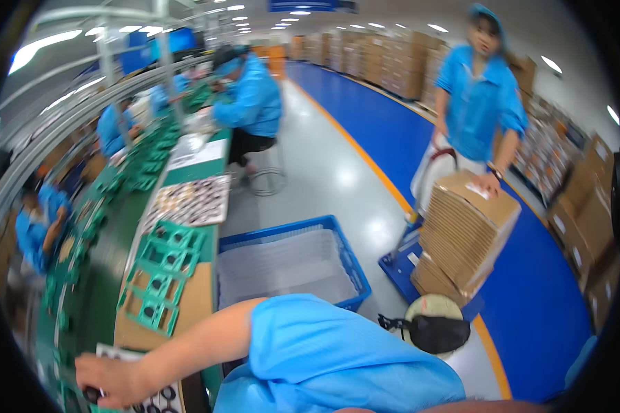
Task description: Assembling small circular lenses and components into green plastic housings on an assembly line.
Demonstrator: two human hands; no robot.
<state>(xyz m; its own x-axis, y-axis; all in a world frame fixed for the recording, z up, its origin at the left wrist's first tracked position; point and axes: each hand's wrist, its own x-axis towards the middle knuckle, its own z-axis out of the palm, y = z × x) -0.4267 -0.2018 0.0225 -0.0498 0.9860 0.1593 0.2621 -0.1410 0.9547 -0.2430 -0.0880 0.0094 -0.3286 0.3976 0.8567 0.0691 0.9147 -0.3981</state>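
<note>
My right hand (110, 380) reaches over to the bench at the lower left, fingers curled round a small black round part (91, 394), partly hidden and blurred. Under and beside the hand lies a white tray (107, 350) with several black rings (167, 394). Just beyond, green fixtures (151, 310) with dark round pieces in them rest on a brown cardboard sheet (198, 303). My left hand is out of the picture.
A blue crate (355, 275) with a translucent liner stands beside the bench. Farther right, a person (479, 103) rests a hand on stacked flat cardboard (461, 237) on a blue trolley (399, 265). A round stool (437, 327) bears a black bag. Co-workers sit along the green conveyor (110, 241).
</note>
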